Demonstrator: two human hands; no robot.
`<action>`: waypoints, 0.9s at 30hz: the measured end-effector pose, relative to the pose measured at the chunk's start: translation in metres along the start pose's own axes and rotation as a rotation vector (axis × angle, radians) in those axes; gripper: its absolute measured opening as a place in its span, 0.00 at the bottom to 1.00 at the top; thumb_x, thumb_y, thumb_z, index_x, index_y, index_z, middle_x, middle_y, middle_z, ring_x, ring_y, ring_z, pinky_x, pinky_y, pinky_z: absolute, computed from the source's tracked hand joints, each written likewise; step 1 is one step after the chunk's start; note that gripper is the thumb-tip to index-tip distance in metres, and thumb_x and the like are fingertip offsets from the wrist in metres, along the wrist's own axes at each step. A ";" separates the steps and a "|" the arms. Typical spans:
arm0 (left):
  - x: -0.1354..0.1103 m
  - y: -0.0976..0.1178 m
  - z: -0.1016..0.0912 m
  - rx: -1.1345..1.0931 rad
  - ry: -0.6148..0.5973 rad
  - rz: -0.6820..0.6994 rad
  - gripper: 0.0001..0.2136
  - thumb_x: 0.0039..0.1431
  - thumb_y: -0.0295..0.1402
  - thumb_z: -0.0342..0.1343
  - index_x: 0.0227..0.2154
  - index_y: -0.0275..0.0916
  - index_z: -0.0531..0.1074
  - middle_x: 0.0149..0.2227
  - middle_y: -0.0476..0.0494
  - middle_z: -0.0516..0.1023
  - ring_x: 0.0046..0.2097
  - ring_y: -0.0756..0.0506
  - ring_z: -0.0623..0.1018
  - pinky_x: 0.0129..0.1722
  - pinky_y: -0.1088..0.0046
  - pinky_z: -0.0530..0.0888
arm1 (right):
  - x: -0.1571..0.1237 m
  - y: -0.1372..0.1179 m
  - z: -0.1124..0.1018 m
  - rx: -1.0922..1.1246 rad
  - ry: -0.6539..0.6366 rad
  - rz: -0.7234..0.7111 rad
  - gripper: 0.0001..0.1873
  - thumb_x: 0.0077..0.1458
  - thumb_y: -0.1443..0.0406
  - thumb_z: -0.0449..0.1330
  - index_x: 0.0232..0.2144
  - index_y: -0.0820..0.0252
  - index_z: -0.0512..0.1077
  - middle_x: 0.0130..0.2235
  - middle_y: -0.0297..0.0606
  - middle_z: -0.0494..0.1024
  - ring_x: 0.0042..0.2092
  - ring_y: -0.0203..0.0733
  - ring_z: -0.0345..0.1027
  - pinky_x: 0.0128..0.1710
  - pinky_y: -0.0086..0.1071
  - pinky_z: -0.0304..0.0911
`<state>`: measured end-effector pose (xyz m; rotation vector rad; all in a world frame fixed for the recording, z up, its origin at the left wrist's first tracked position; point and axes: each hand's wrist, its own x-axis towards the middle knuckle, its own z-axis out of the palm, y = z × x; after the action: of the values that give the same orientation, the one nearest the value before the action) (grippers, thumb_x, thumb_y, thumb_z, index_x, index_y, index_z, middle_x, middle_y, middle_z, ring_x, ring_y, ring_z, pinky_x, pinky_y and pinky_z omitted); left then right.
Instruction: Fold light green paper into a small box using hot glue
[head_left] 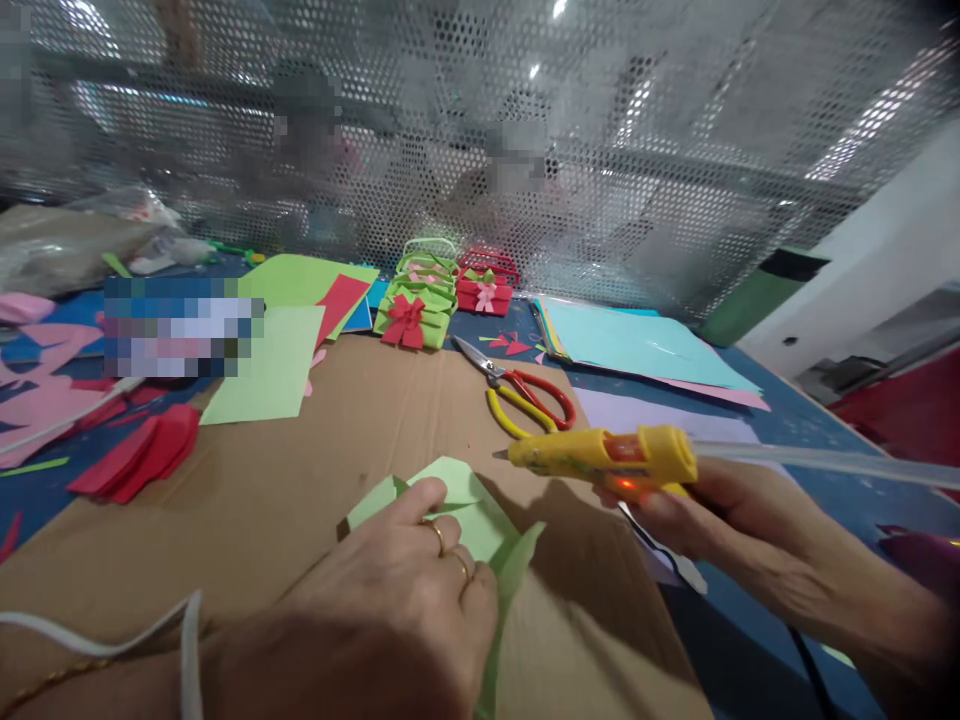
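My left hand (397, 600) presses down on a folded light green paper piece (465, 505) lying on a sheet of brown cardboard (300, 490); its fingers are curled over the paper, with rings on two of them. My right hand (697, 515) grips a yellow hot glue gun (607, 455), whose nozzle points left, just above the paper's right corner. A clear glue stick (825, 462) sticks out of the gun's back.
Red-and-yellow scissors (525, 395) lie beyond the glue gun. Finished green and red paper bags (435, 300) with bows stand at the back. Coloured paper sheets (637, 345) lie right, green sheets (274, 365) and red cut-outs (142, 455) left. A perforated metal screen (480, 130) closes off the back.
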<state>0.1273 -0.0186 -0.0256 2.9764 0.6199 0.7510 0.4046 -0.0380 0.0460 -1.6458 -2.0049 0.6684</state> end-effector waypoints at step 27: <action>0.005 -0.007 -0.007 0.087 0.025 0.106 0.22 0.66 0.46 0.49 0.20 0.39 0.68 0.20 0.52 0.69 0.23 0.49 0.62 0.50 0.58 0.65 | -0.010 0.007 -0.004 -0.169 -0.120 0.015 0.24 0.60 0.44 0.50 0.35 0.50 0.79 0.30 0.38 0.80 0.30 0.48 0.74 0.25 0.34 0.71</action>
<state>0.1259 -0.0109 -0.0175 3.1052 0.5117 0.7886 0.4142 -0.0464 0.0442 -1.7552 -2.1885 0.6314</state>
